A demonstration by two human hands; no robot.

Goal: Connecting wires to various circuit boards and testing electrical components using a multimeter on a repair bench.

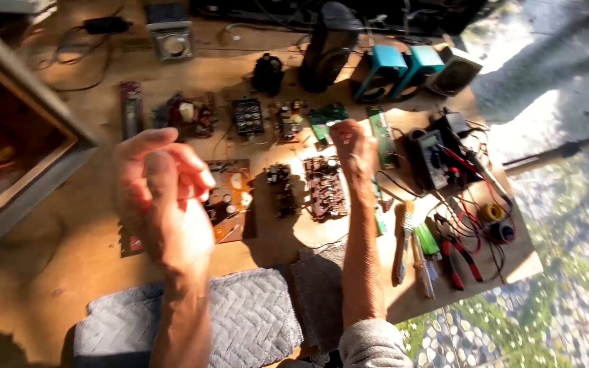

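Observation:
My right hand (pixel 350 144) reaches forward over the wooden tabletop (pixel 69 225), its fingertips pinched at the right edge of a small green circuit board (pixel 323 116). Just below the wrist lies a dark brown circuit board (pixel 325 189) crowded with parts. My left hand (pixel 165 184) is raised close to the camera and blurred, fingers loosely curled and apart, with nothing in it. It hovers above an orange-brown circuit board (pixel 234 194). A long narrow green board (pixel 382 136) lies right of my right hand.
Several more boards line the back row. A black multimeter (pixel 431 158) with red leads, red-handled pliers (pixel 459 253), a brush (pixel 403 238) and screwdrivers lie right. Teal speakers (pixel 393 68) stand behind. A grey woven cloth (pixel 253 313) covers the near edge; an open box (pixel 15 136) sits left.

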